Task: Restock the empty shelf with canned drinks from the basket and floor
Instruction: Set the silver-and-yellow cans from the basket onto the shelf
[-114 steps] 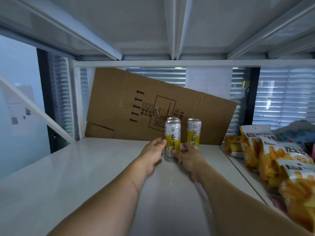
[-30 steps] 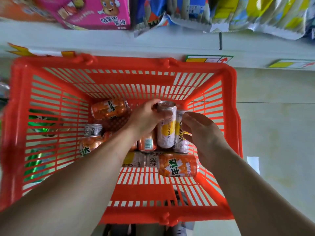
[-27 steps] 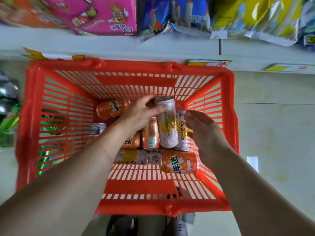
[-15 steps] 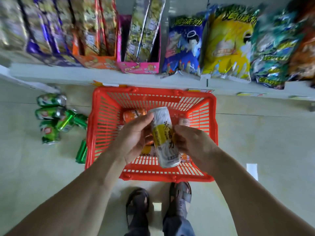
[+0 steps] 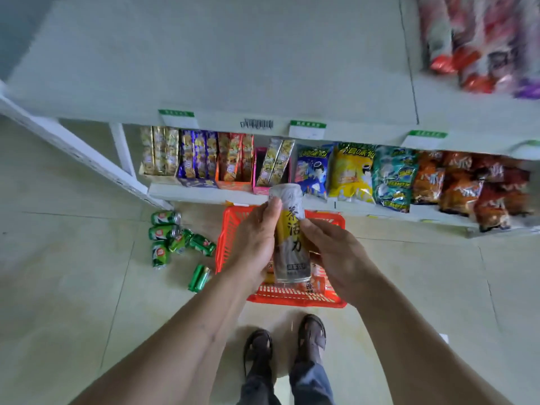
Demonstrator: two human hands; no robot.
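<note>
- Silver-and-yellow tea can [image 5: 289,244]: held upright above the red basket [image 5: 230,229].
- Left hand [image 5: 254,247]: fingers wrapped round the can's left side.
- Right hand [image 5: 336,252]: fingers curled against its right side.
- Green cans [image 5: 175,238]: lying on the floor [image 5: 73,273], left of the basket.

Soft, even daylight fills the wide-angle view, with only faint shadows on the floor [image 5: 73,287]. Motion blur smears the snack bags [image 5: 479,42] at upper right, and shelf edges bow near the frame's borders.
</note>
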